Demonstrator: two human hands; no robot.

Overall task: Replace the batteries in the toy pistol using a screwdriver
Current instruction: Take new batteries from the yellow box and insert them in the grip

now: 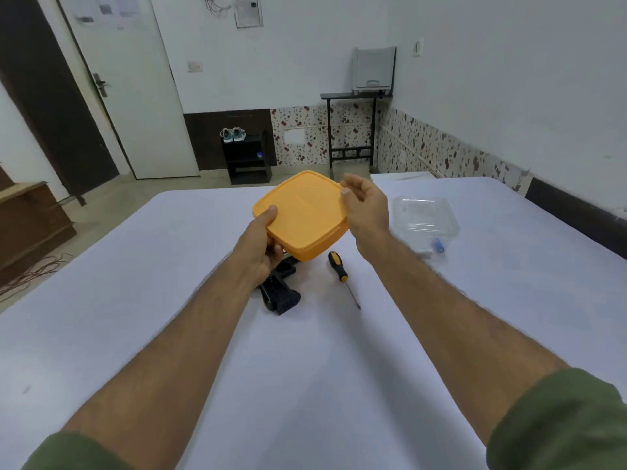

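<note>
An orange square lid [305, 213] is held tilted above the white table [169, 266]. My left hand [263, 244] grips its near left edge, thumb on top. My right hand [366, 206] pinches its far right corner. Under the lid lies the black toy pistol [280, 293], its grip pointing toward me and its front part hidden by the lid and my left hand. A screwdriver [341, 271] with a black and yellow handle lies to the pistol's right, tip toward me.
A clear plastic container [424, 220] stands on the table to the right, with a small blue object [438, 245] and a white piece at its near corner. Beyond the table are a door, a low black stand with shoes and a dark side table.
</note>
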